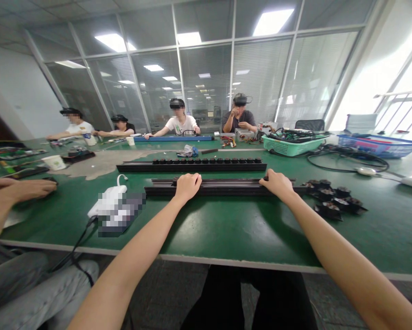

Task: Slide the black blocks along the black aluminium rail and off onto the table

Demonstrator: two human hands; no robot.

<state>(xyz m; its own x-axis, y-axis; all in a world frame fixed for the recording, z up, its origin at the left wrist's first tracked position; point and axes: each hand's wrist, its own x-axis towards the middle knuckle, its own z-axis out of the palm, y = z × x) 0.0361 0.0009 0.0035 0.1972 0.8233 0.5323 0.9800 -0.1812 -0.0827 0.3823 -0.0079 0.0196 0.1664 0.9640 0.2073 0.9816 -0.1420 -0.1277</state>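
A long black rail [226,185] lies across the green table [226,229] in front of me. My left hand [187,184] rests curled over the rail near its left end. My right hand [277,182] grips the same rail further right, fingers closed over its top edge. Just right of that hand lies a heap of several small black socket parts [334,199]. Behind the near rail lies a second black rail [191,165], filled along its length with a row of black inserts.
A co-worker's hand [27,188] rests on the table at my left. A white device with a cable [107,201] lies left of the rail. A green basket [290,144], a blue basket [381,144] and black cables [346,156] sit far right. Several people sit opposite.
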